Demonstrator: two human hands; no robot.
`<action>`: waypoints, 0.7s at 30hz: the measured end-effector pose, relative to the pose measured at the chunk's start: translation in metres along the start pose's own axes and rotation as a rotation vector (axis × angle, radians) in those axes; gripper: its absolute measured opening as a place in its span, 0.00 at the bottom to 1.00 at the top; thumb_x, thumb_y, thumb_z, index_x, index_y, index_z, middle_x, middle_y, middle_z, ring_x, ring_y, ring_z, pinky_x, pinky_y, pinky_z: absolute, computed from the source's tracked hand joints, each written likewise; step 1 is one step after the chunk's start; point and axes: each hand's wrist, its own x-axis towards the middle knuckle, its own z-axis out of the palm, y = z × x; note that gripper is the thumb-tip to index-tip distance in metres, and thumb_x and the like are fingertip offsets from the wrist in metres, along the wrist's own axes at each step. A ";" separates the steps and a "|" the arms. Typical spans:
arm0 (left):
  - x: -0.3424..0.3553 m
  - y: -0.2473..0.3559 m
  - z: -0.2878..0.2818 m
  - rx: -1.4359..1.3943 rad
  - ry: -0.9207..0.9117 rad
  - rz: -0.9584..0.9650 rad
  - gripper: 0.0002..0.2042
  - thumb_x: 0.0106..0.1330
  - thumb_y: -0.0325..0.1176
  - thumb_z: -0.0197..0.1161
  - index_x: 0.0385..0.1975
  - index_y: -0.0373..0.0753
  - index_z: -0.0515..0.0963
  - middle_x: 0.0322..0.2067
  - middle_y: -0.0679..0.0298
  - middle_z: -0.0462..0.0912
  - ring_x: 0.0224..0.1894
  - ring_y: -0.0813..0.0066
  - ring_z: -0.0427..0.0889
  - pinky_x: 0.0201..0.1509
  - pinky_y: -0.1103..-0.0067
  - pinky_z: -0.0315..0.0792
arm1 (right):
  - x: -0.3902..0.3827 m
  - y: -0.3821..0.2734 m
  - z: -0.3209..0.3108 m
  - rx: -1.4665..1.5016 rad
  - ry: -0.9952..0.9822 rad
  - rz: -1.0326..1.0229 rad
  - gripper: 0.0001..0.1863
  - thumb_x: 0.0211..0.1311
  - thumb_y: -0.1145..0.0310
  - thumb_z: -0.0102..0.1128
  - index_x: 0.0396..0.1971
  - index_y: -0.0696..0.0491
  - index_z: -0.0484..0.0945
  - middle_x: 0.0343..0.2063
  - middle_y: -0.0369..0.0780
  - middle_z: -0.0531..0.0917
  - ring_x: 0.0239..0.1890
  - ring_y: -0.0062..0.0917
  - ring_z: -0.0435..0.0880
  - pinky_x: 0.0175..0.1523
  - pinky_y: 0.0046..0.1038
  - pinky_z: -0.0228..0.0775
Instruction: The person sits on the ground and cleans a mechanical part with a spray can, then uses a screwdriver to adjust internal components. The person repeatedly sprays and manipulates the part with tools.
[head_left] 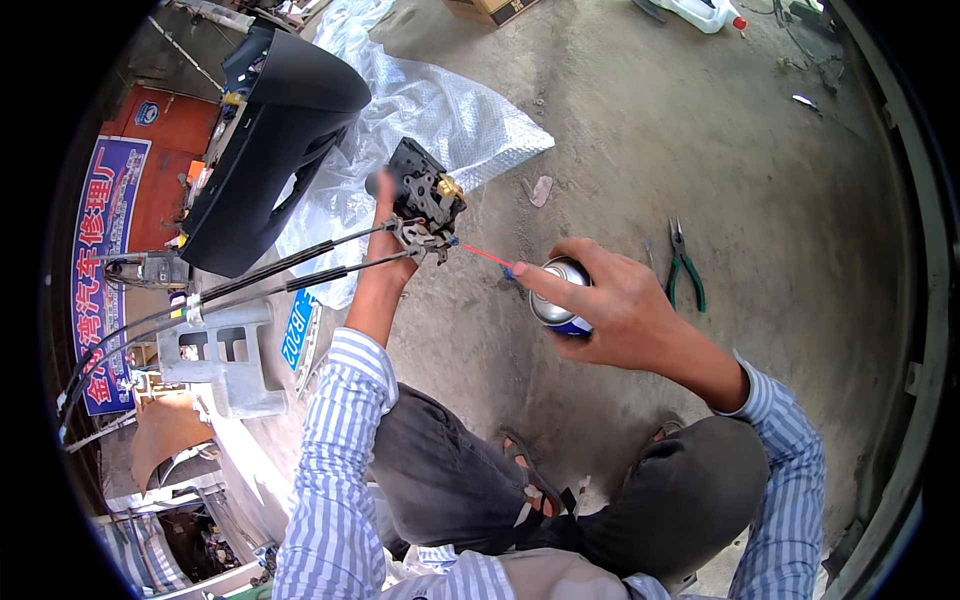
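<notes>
My left hand (390, 235) is closed around a car door latch (425, 190), a dark mechanism with metal plates and a gold-coloured part. Two black cables (290, 262) run from it toward the left; most of that hand's fingers are hidden behind the latch. In my right hand (620, 310) is a spray can (562, 290) with a silver top and blue body, the index finger on its nozzle. A thin red straw (487, 254) reaches from the nozzle to the lower edge of the latch, its tip at or very near the metal.
Green-handled pliers (685, 265) lie on the concrete floor at right. Bubble wrap (450, 120) spreads under a black door panel (290, 130) at far left. A grey plastic stool (225, 355) and a blue plate (298, 328) are left of my arm. A cardboard box (490, 10) stands far ahead.
</notes>
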 end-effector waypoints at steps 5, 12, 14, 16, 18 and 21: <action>-0.004 -0.009 0.017 0.083 0.083 0.013 0.42 0.64 0.70 0.53 0.60 0.33 0.69 0.55 0.51 0.78 0.55 0.59 0.80 0.61 0.68 0.74 | 0.000 0.000 0.016 -0.034 0.045 -0.022 0.39 0.35 0.70 0.71 0.56 0.40 0.75 0.40 0.43 0.75 0.34 0.34 0.81 0.35 0.33 0.74; -0.009 -0.014 0.020 0.173 0.052 -0.021 0.39 0.64 0.69 0.55 0.62 0.39 0.69 0.54 0.57 0.79 0.54 0.63 0.81 0.57 0.67 0.77 | 0.000 -0.001 0.022 -0.065 0.006 -0.020 0.37 0.38 0.68 0.71 0.56 0.41 0.74 0.38 0.42 0.74 0.32 0.32 0.80 0.34 0.32 0.72; -0.009 -0.014 0.019 0.193 0.031 -0.022 0.39 0.64 0.69 0.55 0.61 0.39 0.69 0.53 0.57 0.79 0.53 0.64 0.81 0.56 0.68 0.78 | -0.001 -0.001 0.023 -0.062 -0.016 -0.006 0.37 0.38 0.68 0.71 0.57 0.42 0.74 0.39 0.43 0.75 0.34 0.33 0.81 0.35 0.33 0.73; -0.008 -0.016 0.022 0.214 0.023 -0.001 0.39 0.64 0.69 0.54 0.61 0.39 0.70 0.53 0.57 0.79 0.53 0.64 0.82 0.55 0.69 0.78 | -0.002 0.000 0.024 -0.062 -0.046 0.019 0.38 0.37 0.69 0.72 0.57 0.42 0.75 0.43 0.46 0.76 0.37 0.37 0.83 0.38 0.35 0.75; -0.009 -0.018 0.028 0.174 0.028 0.005 0.36 0.65 0.66 0.57 0.59 0.38 0.71 0.51 0.58 0.80 0.50 0.66 0.82 0.51 0.70 0.79 | -0.003 0.001 0.024 -0.066 -0.050 0.031 0.38 0.37 0.69 0.72 0.57 0.43 0.75 0.43 0.46 0.76 0.37 0.37 0.83 0.38 0.35 0.75; -0.008 -0.017 0.025 0.150 0.015 -0.001 0.35 0.65 0.65 0.59 0.57 0.37 0.72 0.49 0.59 0.81 0.49 0.67 0.83 0.50 0.70 0.79 | -0.002 0.000 0.023 -0.066 -0.066 0.042 0.39 0.37 0.69 0.72 0.58 0.42 0.74 0.43 0.46 0.76 0.38 0.37 0.83 0.38 0.35 0.75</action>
